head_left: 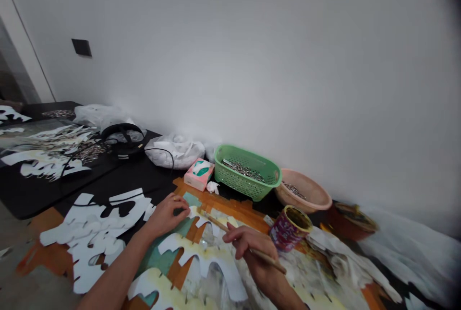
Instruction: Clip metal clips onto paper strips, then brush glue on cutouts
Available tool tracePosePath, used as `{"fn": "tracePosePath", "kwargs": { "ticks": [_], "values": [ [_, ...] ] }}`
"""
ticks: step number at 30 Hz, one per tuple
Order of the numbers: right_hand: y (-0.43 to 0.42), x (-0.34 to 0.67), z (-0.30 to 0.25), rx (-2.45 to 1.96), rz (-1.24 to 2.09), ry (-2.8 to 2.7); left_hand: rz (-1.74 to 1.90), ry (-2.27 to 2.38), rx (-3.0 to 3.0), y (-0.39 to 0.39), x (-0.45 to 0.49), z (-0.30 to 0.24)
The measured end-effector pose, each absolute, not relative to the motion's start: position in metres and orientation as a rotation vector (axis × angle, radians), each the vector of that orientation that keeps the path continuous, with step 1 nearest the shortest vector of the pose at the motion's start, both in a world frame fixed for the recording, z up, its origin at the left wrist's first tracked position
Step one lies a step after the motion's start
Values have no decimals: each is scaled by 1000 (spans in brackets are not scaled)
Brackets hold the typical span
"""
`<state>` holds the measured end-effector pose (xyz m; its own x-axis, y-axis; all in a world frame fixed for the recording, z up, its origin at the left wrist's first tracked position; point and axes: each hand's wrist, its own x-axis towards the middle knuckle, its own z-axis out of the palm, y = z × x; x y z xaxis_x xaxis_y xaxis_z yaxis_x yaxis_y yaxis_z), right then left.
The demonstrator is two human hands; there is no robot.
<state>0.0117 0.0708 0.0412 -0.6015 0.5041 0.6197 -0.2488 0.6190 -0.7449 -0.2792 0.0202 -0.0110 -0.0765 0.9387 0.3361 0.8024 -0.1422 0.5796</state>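
Observation:
My right hand (252, 247) is closed round a thin wooden brush (230, 233), whose tip rests on a white cut-out shape (201, 252) smeared with yellowish glue. My left hand (167, 214) presses down on the far edge of that cut-out, fingers curled and flat against it. The shape lies on an orange and teal board (216, 204). A small red can (290, 228) with a yellowed rim stands just right of my right hand.
A green basket (248, 171) of metal parts, a pink bowl (304, 190) and a pink tissue box (199, 173) line the wall. More white cut-outs (97, 228) lie to the left. Black headphones (122, 139) and plastic bags (176, 149) sit farther back on black tables.

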Motion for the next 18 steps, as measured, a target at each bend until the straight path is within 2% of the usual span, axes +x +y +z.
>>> {"fn": "tracePosePath", "kwargs": {
  "ticks": [7, 18],
  "values": [
    [69, 13, 50, -66, 1029, -2208, 1035, 1916, 1991, 20, -280, -13],
    [64, 26, 57, 53, 780, -2502, 1069, 1919, 2002, 21, -279, -14]
  ]
}}
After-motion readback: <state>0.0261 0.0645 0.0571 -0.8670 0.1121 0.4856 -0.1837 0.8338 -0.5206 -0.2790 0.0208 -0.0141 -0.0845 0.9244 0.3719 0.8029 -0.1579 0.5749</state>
